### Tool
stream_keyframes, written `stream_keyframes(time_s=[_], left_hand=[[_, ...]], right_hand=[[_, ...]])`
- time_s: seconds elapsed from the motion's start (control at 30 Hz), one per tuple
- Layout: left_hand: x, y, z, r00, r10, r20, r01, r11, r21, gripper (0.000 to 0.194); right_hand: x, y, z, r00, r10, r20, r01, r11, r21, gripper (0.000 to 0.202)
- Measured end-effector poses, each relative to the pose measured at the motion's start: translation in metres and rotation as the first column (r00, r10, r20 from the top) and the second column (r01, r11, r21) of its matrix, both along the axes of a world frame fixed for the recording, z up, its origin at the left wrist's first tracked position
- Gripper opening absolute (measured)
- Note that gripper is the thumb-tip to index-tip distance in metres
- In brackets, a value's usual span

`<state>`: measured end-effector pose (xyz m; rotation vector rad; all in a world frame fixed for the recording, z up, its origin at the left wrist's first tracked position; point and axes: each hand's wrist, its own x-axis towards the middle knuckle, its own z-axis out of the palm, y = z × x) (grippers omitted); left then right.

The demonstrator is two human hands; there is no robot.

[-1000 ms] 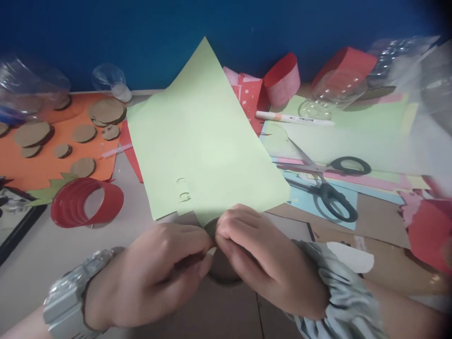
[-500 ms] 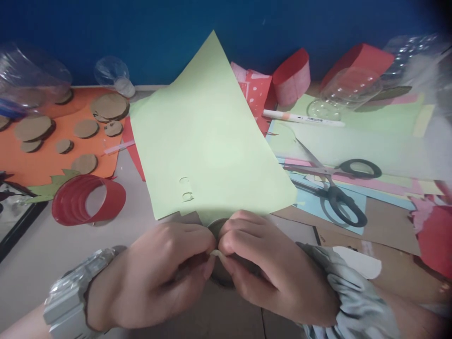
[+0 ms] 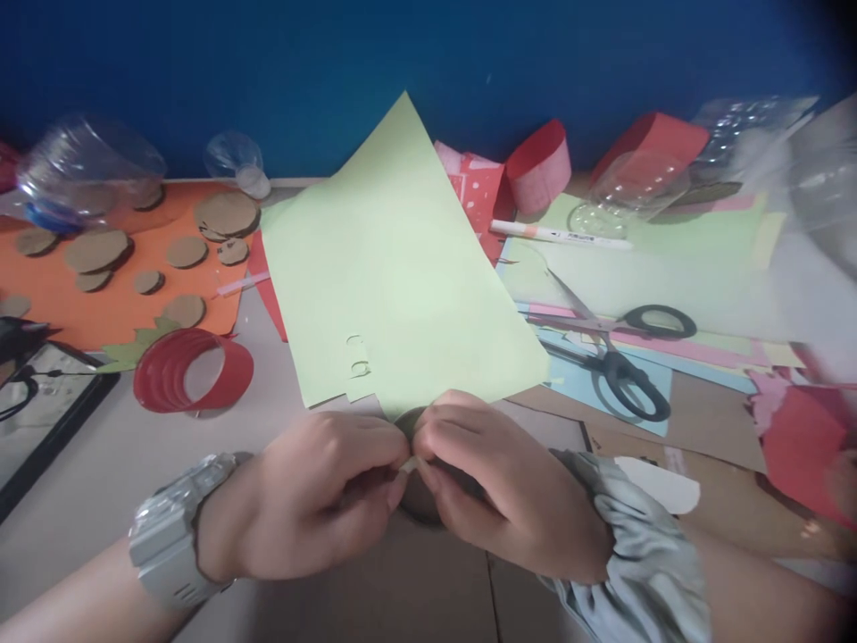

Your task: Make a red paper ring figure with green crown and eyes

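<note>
Small pale-green paper-like piece (image 3: 410, 464) at near centre, just above round brown object (image 3: 423, 507), material unclear. Left hand (image 3: 301, 500) and right hand (image 3: 512, 491) nearly closed, fingertips pinching piece from either side, seemingly to steady something so tiny. Large light-green paper sheet (image 3: 402, 268) just beyond knuckles. Black-handled metal scissors (image 3: 633, 384) lying open to right, apparently parked within reach; red paper ring (image 3: 234, 371) to left.

The left hand (image 3: 321, 496) is reaching in from the near left, the right hand (image 3: 512, 487) from the near right — both are turning their backs upward, fingers curling inward. Thumbs and forefingers are pinching at the centre — the two sets of fingertips nearly meeting.
</note>
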<state>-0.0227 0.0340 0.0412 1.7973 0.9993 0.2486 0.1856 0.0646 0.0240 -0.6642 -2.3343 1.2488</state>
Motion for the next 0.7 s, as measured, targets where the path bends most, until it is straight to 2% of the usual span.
stream_keyframes(time_s=[0.27, 0.47, 0.7], left_hand=[[0.0009, -0.0016, 0.0005, 0.997, 0.074, -0.014, -0.074, 0.997, 0.028, 0.020], [0.0003, -0.0007, -0.0022, 0.998, 0.042, 0.046, -0.045, 0.997, 0.066, 0.018], [-0.0022, 0.0001, -0.0061, 0.997, 0.010, 0.076, -0.020, 0.991, 0.131, 0.019]], right_hand=[[-0.0009, -0.0019, 0.0026, 0.998, -0.056, -0.011, 0.055, 0.998, -0.033, 0.022], [-0.0015, -0.0050, 0.0002, 0.997, -0.080, 0.016, 0.080, 0.997, 0.003, 0.020], [-0.0021, -0.0034, -0.0013, 0.999, -0.036, -0.006, 0.037, 0.998, 0.053, 0.023]])
